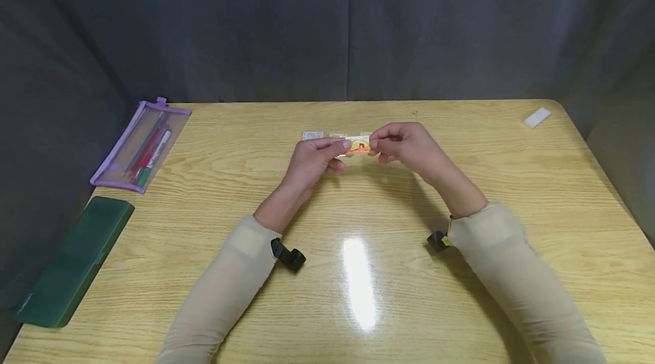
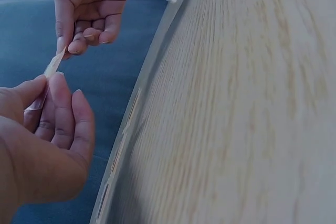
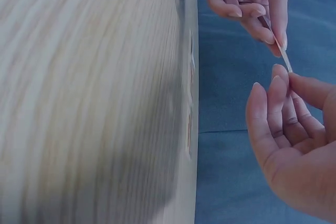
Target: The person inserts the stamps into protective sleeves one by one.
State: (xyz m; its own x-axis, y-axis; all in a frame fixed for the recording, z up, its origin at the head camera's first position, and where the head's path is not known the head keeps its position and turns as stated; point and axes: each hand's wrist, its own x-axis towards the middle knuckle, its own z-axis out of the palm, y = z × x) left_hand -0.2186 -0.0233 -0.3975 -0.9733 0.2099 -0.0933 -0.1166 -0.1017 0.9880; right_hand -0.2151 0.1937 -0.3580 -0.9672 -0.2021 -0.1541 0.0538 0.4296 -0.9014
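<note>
A small thin picture piece, yellow and orange with a pale edge, is held up between both hands near the back of the table. My left hand pinches its left end between thumb and fingers. At the right end, my right hand pinches it with thumb and index finger. Seen nearly edge-on in the left wrist view, the piece looks like a thin, pale strip. Behind the hands, flat pieces lie on the table, one of them a pale printed piece; the left hand partly hides others.
On the left lies a purple-edged mesh pouch with pens and markers inside. Nearer me is a dark green pencil case. A small white block sits at the back right corner. Dark curtains surround the wooden table.
</note>
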